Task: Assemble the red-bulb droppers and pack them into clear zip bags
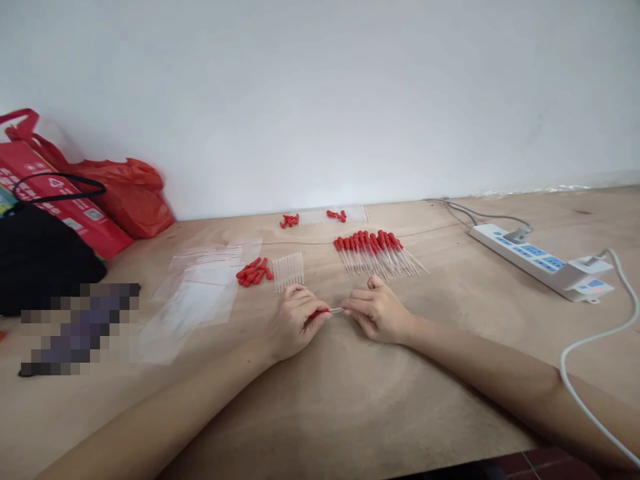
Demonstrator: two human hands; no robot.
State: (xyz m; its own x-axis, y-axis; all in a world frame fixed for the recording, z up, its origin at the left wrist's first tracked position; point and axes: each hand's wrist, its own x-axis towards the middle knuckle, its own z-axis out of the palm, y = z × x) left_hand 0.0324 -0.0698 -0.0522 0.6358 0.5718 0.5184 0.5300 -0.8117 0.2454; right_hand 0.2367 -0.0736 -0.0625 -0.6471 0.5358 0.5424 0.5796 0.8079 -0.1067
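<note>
Between my two hands lies a thin clear dropper tube. My left hand is closed round a red rubber bulb at the tube's left end. My right hand pinches the tube's other end, its tip hidden by the fingers. Just beyond my left hand are a row of bare clear tubes and a heap of loose red bulbs. Past my right hand lie several droppers with red bulbs fitted, side by side, tips toward me.
Clear zip bags lie spread at left. More red bulbs and a bag sit by the wall. A white power strip with a trailing cable is at right. Red bags and black cloth stand far left.
</note>
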